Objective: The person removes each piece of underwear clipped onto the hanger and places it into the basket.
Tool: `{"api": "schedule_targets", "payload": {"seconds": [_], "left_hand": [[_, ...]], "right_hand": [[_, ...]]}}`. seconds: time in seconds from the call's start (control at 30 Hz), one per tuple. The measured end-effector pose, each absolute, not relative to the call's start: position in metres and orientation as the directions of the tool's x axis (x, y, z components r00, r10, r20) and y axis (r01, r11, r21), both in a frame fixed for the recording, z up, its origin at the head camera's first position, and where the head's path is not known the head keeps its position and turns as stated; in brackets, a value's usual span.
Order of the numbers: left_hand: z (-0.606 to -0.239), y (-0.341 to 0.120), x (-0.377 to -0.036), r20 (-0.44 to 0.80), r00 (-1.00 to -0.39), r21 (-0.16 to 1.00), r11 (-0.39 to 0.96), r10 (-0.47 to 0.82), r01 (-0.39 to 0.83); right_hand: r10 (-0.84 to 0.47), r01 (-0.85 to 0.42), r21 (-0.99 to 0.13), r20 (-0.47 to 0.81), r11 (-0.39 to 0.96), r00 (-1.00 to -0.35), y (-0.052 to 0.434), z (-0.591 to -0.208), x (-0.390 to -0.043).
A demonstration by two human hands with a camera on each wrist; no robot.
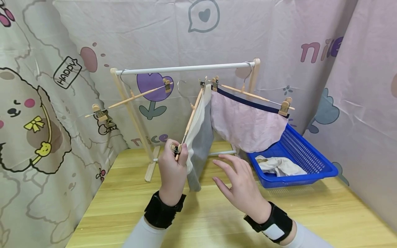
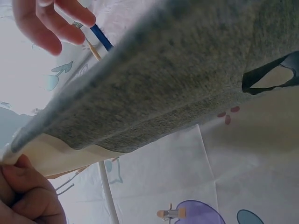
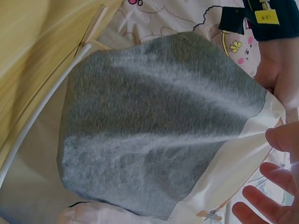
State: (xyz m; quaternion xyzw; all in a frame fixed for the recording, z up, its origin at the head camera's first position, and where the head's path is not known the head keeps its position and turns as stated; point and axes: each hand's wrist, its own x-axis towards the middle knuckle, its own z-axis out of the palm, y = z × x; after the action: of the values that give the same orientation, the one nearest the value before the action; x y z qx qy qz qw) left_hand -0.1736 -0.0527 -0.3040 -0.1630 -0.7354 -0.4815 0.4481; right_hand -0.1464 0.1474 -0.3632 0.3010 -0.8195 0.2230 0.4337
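My left hand (image 1: 171, 172) grips the near end of a wooden clip hanger (image 1: 193, 113), its fingers curled around the clip there. From that hanger hang grey underpants (image 1: 203, 141) with a cream waistband; a leg opening shows in the left wrist view. The hanger's metal hook points up, off the rail. My right hand (image 1: 240, 184) is held in the air to the right of the grey cloth, fingers spread and holding nothing. In the right wrist view the underpants (image 3: 149, 116) spread out broadly, with the right hand's fingers (image 3: 261, 205) beside the waistband.
Behind stands a small wooden rack with a white rail (image 1: 186, 68). A bare clip hanger (image 1: 133, 98) hangs at its left, and pink underpants (image 1: 248, 120) hang from another at its right. A blue basket (image 1: 297, 151) holding white cloth (image 1: 279, 166) sits on the wooden table's right side.
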Motion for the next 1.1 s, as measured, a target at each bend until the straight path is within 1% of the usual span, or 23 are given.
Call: {"api": "schedule_targets", "payload": {"seconds": [0.37,0.57,0.8,0.97,1.1], "left_hand": [[-0.307,-0.068,-0.168,0.824,-0.534,0.548,0.504,-0.189,0.667],[-0.309,-0.077,-0.166,0.817,-0.553,0.552,0.505,-0.167,0.663],[-0.313,-0.086,-0.165,0.810,-0.574,0.555,0.478,-0.122,0.681],[-0.316,-0.090,-0.165,0.811,-0.576,0.548,0.474,-0.100,0.689],[-0.319,-0.092,-0.165,0.813,-0.576,0.543,0.472,-0.087,0.695]], "right_hand": [[-0.244,-0.686,-0.131,0.874,0.716,-0.421,0.150,-0.353,-0.148],[-0.236,-0.685,-0.138,0.875,0.716,-0.423,0.150,-0.350,-0.147],[-0.222,-0.685,-0.137,0.885,0.716,-0.409,0.153,-0.346,-0.151],[-0.211,-0.698,-0.174,0.878,0.694,-0.429,0.158,-0.339,-0.157],[-0.205,-0.727,-0.198,0.881,0.658,-0.426,0.165,-0.327,-0.168]]}}
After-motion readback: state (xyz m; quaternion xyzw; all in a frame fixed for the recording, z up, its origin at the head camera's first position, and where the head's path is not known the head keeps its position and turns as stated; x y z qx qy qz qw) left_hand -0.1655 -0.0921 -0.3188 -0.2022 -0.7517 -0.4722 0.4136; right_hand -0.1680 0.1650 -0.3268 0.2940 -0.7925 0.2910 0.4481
